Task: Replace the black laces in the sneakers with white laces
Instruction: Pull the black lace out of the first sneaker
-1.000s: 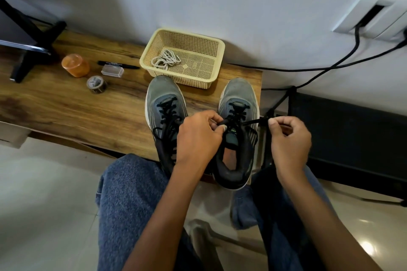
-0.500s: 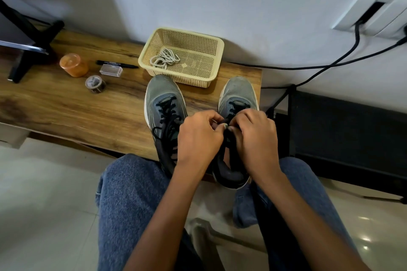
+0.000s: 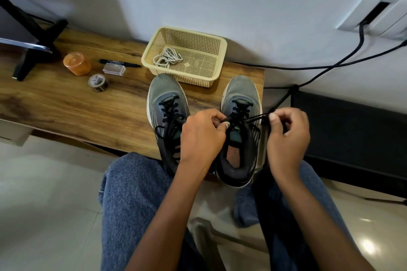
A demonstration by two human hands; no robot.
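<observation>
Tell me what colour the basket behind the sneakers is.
Pale yellow basket, clearest in the head view.

Both forearms reach forward from the lap, bare to the wrists. The left hand [image 3: 201, 136] has its fingers curled, thumb and forefinger pinched together. The right hand [image 3: 287, 136], well apart to its side, is also curled, fingertips [image 3: 273, 116] pinched, knuckles up.

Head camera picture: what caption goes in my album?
Two hands pull a black lace from the right sneaker.
</observation>
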